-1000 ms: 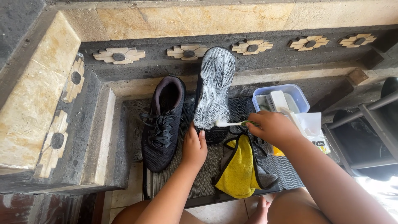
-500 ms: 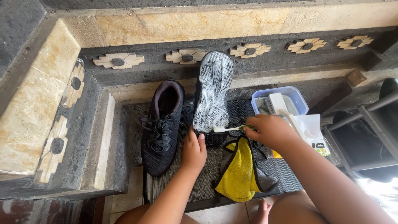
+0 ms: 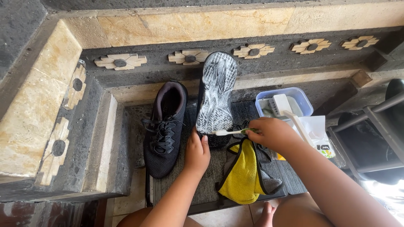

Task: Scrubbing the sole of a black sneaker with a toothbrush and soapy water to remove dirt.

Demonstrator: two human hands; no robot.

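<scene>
Keep your left hand gripping the upturned shoe steady; your right hand, closed on the toothbrush, scrubs the soapy sole with short strokes.

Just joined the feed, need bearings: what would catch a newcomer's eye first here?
The upturned shoe at centre, its pale sole foamy, steadied by the left hand while the right hand holds a toothbrush to it. A second black shoe lies to its left; a yellow cloth lies below.
</scene>
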